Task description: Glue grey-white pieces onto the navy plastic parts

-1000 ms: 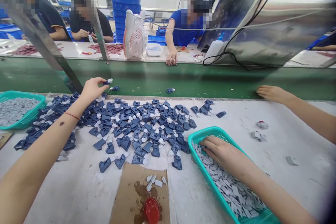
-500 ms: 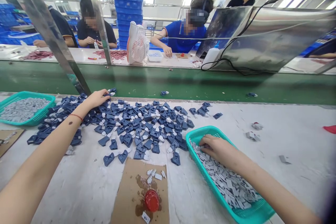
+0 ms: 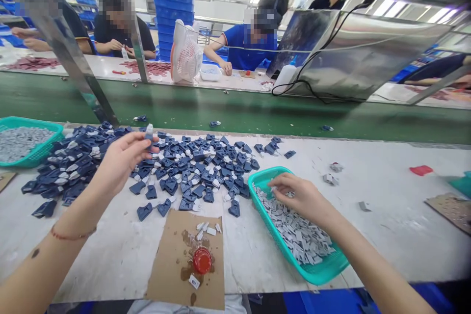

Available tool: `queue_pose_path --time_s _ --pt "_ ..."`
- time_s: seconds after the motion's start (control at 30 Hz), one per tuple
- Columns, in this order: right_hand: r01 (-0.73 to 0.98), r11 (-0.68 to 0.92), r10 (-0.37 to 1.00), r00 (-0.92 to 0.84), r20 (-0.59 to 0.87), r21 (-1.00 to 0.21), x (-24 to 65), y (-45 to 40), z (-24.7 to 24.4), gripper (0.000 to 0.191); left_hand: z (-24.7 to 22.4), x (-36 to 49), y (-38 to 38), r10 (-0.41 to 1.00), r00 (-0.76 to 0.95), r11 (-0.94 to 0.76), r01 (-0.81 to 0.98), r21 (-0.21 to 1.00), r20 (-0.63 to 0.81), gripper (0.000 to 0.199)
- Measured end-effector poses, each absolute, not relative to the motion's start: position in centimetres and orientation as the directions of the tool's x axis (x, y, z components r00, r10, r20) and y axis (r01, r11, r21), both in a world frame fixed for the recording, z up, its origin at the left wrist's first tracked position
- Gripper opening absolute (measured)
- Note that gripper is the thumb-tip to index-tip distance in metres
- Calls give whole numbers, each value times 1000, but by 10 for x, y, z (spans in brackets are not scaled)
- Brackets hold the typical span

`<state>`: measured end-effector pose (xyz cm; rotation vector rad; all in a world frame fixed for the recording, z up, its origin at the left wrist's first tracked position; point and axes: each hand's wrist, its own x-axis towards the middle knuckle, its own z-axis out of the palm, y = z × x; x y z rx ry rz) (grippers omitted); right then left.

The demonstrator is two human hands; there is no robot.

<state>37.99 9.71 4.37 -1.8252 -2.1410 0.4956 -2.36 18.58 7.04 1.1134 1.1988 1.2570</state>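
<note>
My left hand (image 3: 119, 162) pinches a dark blue plastic part with a white tip (image 3: 149, 132), holding it upright above the heap of similar blue parts (image 3: 195, 162). Over the near green basket (image 3: 265, 223) is my right hand (image 3: 300, 196), its thumb and fingers drawn together. What lies between those fingertips is too small to make out. Small grey-white plastic pieces (image 3: 300, 235) fill much of this basket. Between my arms, a cardboard sheet (image 3: 165, 255) carries a round red cap (image 3: 202, 260), wet stains and several loose grey-white pieces (image 3: 211, 231).
Another green basket (image 3: 33, 157) of grey-white pieces stands at the far left. Beyond the table edge runs a green belt (image 3: 243, 113) with a few blue parts on it. A metal post (image 3: 86, 78) rises at the left. Co-workers sit across the belt.
My left hand has lifted a blue part from the back edge of the heap and drawn it nearer. My right hand stays at the basket, its fingers slightly raised. The view has shifted.
</note>
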Motion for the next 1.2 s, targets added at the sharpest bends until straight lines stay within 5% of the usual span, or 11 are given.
queue_pose_path --time_s 0.13,0.23,0.6,0.77,0.93,1.2 --pt "614 179 981 -53 186 -769 344 68 59 8 72 3 119 878 341 438 -291 851 -336 21" --pt "436 248 966 -45 254 -865 306 46 64 8 62 27 78 713 555 675 -377 634 -429 26" --pt "138 288 950 -165 265 -947 227 0 41 28 27 50 19 547 689 834 -396 385 -476 43" --pt "121 263 954 -180 239 -957 212 -6 33 27 24 42 12 608 620 790 -412 454 -496 44" --pt "133 161 985 39 168 -978 195 -17 24 16 22 42 8 768 426 638 -455 621 -478 42" --pt "-63 -167 966 188 -176 -984 175 -33 23 16 9 37 -4 890 237 450 -314 836 -389 30"
